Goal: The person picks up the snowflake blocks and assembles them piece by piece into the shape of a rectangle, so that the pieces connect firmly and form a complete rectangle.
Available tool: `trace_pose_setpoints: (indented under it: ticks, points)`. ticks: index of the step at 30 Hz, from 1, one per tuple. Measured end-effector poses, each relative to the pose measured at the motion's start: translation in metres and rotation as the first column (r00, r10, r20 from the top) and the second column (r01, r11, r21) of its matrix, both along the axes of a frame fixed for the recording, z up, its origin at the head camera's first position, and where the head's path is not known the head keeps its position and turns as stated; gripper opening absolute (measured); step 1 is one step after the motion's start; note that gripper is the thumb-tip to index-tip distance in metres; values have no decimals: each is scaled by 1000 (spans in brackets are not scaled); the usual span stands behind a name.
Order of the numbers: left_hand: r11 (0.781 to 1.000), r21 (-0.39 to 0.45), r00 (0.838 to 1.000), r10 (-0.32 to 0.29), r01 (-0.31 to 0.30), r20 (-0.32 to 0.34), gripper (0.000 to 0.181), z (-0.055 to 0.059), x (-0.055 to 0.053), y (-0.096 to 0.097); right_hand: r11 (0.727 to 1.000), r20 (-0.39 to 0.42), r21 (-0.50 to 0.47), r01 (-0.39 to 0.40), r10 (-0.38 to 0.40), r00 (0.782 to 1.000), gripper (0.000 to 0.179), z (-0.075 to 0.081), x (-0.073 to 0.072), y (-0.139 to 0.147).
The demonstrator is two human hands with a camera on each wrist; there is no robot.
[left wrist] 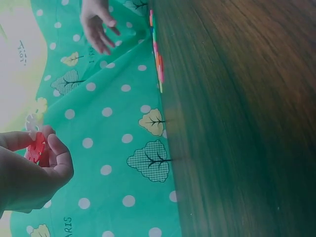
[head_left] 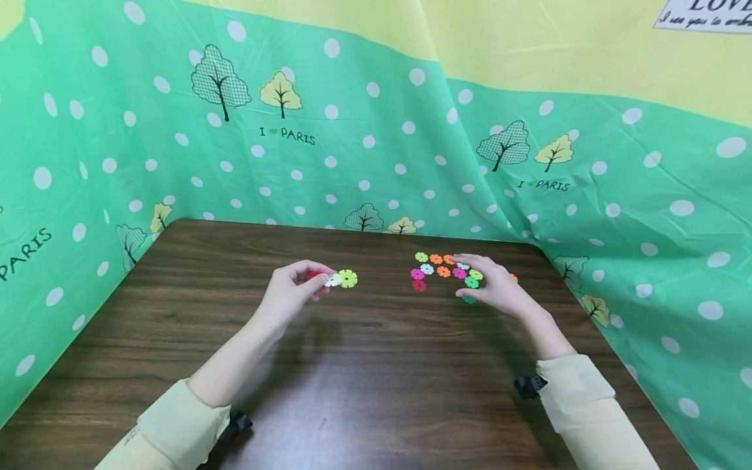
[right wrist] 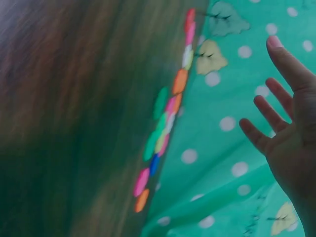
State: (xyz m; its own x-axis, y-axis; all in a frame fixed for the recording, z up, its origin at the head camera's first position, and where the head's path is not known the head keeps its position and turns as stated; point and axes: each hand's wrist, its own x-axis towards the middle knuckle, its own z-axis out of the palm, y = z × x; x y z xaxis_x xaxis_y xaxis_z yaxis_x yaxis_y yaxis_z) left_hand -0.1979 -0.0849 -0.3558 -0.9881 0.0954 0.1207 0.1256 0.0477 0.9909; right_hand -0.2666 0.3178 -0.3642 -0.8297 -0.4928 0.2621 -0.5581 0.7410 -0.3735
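Note:
My left hand (head_left: pixel 286 290) pinches a short chain of joined flower-shaped plastic discs above the table. In the head view a yellow-green disc (head_left: pixel 348 279) is at its outer end, beside a white disc (head_left: pixel 333 281). The red disc (left wrist: pixel 35 147) sits between thumb and fingers in the left wrist view. Over the loose discs at the right hovers my right hand (head_left: pixel 496 285), fingers spread and holding nothing. Pink (head_left: pixel 417 274), orange (head_left: pixel 443 271) and green (head_left: pixel 472 282) discs lie below and beside it; the hand hides part of this group.
The brown wooden table (head_left: pixel 376 365) spreads between me and a green dotted curtain (head_left: pixel 364 156), which hangs along its back and sides. At the right, an orange disc (head_left: pixel 514 278) shows past my hand. Black wrist straps (head_left: pixel 530 386) sit at my sleeves.

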Motion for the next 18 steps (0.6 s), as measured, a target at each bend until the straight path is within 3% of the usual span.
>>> trace_pose_setpoints:
  ticks: [5,11,18]
  points:
    - [1000,-2,1000,-3,3,5,18,1,0,-1,1000,89,18,19,-21,996,64,-12,-5,16]
    - [1000,-2,1000,-4,4,0,18,3,0,0,1000,140,9,3,-4,990,64,-30,-12,32]
    - [1000,-7,1000,-9,9,-3,18,2,0,1,998,199,24,52,-56,978,54,-44,-17,45]
